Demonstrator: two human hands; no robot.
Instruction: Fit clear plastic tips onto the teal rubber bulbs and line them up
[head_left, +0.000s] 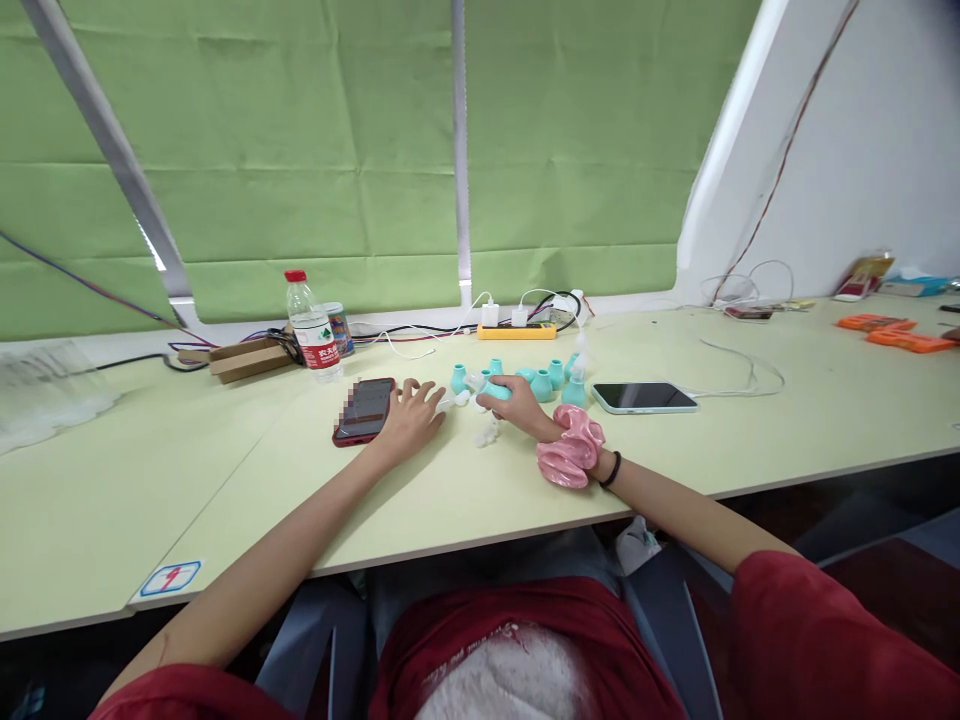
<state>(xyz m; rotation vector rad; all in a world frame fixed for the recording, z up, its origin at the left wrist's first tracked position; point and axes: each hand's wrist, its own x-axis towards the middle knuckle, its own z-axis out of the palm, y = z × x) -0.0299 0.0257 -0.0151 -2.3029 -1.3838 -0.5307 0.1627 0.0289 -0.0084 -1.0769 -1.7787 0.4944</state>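
My right hand (525,408) is closed around a turquoise squeeze bulb (496,391) whose clear tip (475,382) points left. Palm down beside the red-cased phone (364,410), my left hand (412,415) has its fingers apart, their tips close to small whitish clear pieces (460,398). Whether a fingertip touches one of them I cannot tell. More clear pieces (487,432) lie on the table in front of my hands. Behind them stand several turquoise bulbs, among them one at the left (459,378) and one with a clear top (574,388).
A second phone (645,397) lies to the right with a white cable. Farther back are a yellow-edged power strip (517,332) with chargers, a water bottle (313,335), a can (340,328) and a cardboard tray (251,360). Orange objects (911,341) lie far right.
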